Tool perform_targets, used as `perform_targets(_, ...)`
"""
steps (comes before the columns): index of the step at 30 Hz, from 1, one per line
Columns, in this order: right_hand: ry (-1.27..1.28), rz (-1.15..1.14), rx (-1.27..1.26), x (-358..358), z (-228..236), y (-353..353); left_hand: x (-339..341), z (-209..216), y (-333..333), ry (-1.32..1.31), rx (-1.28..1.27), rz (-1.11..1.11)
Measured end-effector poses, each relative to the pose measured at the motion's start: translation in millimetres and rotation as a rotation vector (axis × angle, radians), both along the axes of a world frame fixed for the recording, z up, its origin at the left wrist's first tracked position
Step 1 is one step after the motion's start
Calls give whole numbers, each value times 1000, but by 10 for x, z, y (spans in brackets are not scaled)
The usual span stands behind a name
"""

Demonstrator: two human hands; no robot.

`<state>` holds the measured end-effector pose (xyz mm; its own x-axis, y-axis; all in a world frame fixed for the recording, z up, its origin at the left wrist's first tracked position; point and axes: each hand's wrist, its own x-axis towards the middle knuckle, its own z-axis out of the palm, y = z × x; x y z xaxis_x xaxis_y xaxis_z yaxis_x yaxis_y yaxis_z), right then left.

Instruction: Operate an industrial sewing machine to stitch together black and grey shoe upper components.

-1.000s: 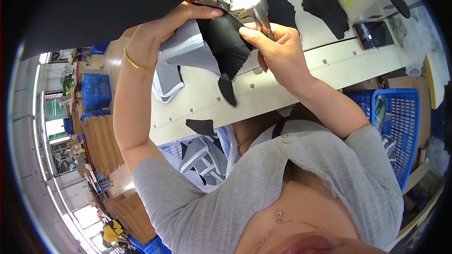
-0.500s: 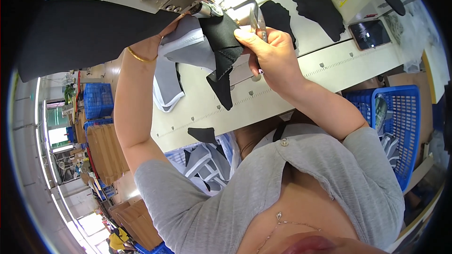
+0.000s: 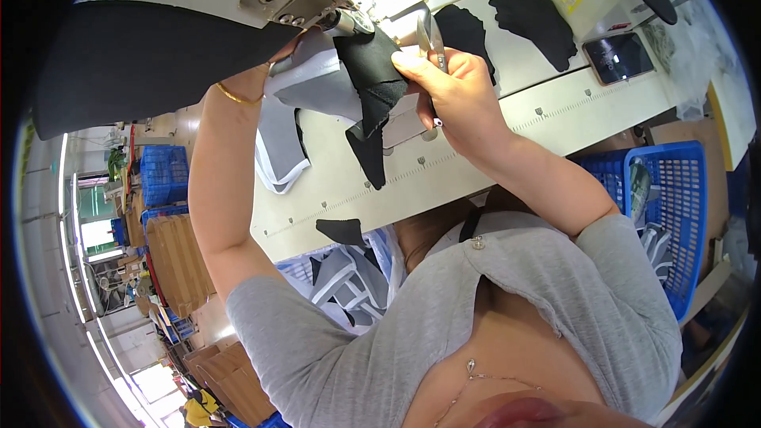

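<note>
At the near edge of the pale, ruler-marked surface, a black scrap lies by a basket of grey-and-white pieces. Farther in, beside the sewing machine, the right hand has its fingers pinching black fabric and holding metal snips; the left hand hides its fingers behind cloth, their grip untellable. Beyond lie black cutouts; across the room, cardboard boxes and blue crates.

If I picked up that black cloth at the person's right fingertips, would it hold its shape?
Probably not: the thin, matte-black cloth piece already folds below the right hand, suggesting floppiness. It looks light, being thin sheet material. It seems unlikely to roll, having no rounded body.
</note>
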<state>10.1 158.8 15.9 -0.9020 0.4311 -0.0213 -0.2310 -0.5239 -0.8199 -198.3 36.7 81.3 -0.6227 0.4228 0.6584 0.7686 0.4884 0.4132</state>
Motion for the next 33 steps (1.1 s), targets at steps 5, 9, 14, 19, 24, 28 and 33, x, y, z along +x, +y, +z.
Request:
perform_targets(5,-48,-14,72,-22,51,14,-157,171,-363,100,98,72)
perform_targets(9,-69,12,144,17,48,27,135,257,-690,177,180,128)
perform_targets(14,-68,-39,121,27,19,32,1208,-51,-414,469,-75,-277)
perform_targets(19,37,-43,143,102,-17,-49,1342,-371,-45,470,-162,-388)
perform_targets(24,-7,50,60,238,-23,-90,1361,-453,-77,501,-168,-345)
perform_targets(28,1,47,52,256,-20,-94,1373,-456,-81,537,-176,-338)
perform_targets(33,22,55,79,219,-34,-65,1362,-512,-31,448,-84,-372)
